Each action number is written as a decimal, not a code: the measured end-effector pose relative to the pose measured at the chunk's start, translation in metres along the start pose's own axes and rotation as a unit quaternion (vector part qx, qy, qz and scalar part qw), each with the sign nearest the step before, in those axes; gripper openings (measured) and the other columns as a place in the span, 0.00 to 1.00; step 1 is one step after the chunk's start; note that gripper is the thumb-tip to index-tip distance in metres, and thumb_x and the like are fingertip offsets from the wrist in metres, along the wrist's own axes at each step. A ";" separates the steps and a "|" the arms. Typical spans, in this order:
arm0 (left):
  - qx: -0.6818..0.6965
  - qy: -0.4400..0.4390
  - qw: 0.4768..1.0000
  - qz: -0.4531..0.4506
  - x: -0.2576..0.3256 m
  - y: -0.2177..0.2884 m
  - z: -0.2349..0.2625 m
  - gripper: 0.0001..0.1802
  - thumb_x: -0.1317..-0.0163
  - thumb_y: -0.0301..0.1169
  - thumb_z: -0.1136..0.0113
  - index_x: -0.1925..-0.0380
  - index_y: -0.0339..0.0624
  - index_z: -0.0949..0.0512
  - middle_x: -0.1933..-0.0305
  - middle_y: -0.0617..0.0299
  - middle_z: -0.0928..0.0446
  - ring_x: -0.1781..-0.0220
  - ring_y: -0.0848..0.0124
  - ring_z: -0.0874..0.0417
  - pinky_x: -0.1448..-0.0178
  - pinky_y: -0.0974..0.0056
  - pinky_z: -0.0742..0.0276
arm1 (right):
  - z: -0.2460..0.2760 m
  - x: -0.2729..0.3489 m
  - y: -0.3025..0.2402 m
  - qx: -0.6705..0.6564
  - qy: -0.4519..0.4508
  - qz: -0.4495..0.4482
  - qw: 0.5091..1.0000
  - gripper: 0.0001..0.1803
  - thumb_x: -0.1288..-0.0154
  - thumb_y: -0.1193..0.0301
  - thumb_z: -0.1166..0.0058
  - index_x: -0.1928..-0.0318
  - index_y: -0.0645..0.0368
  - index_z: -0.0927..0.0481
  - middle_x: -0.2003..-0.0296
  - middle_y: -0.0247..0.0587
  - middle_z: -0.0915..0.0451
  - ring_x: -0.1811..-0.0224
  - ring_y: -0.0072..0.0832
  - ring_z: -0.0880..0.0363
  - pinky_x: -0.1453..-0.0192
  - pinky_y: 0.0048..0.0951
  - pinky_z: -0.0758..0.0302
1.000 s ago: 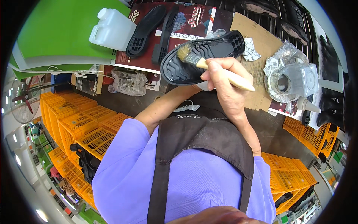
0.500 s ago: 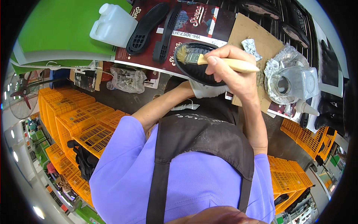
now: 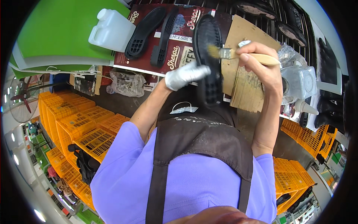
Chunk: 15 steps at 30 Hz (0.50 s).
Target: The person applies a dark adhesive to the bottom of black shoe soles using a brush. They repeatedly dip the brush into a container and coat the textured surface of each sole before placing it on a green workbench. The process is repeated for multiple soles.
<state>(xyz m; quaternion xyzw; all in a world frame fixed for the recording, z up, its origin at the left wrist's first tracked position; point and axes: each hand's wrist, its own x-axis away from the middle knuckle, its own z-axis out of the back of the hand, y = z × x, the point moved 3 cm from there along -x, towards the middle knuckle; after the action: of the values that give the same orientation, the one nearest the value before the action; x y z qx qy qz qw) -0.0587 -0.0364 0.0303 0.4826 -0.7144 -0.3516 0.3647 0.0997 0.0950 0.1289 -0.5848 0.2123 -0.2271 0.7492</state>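
My left hand, in a pale glove, grips a black shoe sole held upright on its long axis in front of me. My right hand is shut on a wooden-handled brush, whose bristles touch the sole's upper right edge. Behind the sole lies a sheet of brown cardboard on the bench.
Two more black soles lie on a dark red printed sheet, beside a white plastic jug on a green board. A clear container stands at right. Orange crates are stacked on the floor at left and right.
The sole has turned from lying crosswise to standing lengthwise. My gloved left hand now shows in front of it, and the brush has shifted to the sole's right edge.
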 end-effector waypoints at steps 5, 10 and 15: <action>0.261 0.045 0.964 -0.037 -0.001 0.013 -0.005 0.34 0.33 0.56 0.71 0.46 0.37 0.32 0.56 0.52 0.23 0.59 0.64 0.19 0.52 0.61 0.21 | -0.001 0.006 0.013 0.190 0.098 0.173 0.961 0.08 0.44 0.76 0.42 0.62 0.61 0.19 0.72 0.37 0.22 0.71 0.24 0.25 0.66 0.22 0.29; 0.275 0.091 0.957 -0.022 -0.005 0.009 0.000 0.36 0.34 0.59 0.70 0.47 0.39 0.31 0.59 0.55 0.22 0.61 0.69 0.19 0.55 0.63 0.20 | -0.037 0.024 0.019 0.218 0.021 0.220 0.950 0.14 0.47 0.79 0.43 0.57 0.58 0.21 0.71 0.39 0.25 0.69 0.30 0.24 0.67 0.30 0.26; 0.288 0.117 0.951 -0.004 -0.002 0.012 0.001 0.35 0.33 0.56 0.70 0.46 0.35 0.32 0.57 0.54 0.23 0.59 0.68 0.19 0.52 0.63 0.21 | -0.056 0.038 0.003 0.064 -0.123 0.210 0.968 0.12 0.47 0.77 0.41 0.60 0.57 0.19 0.71 0.39 0.25 0.69 0.31 0.23 0.65 0.29 0.26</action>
<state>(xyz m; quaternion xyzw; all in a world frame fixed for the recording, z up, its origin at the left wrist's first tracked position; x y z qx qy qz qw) -0.0639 -0.0308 0.0394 0.6078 -0.7356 -0.0735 0.2901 0.0981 0.0292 0.1117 -0.5016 0.2218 -0.0039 0.8362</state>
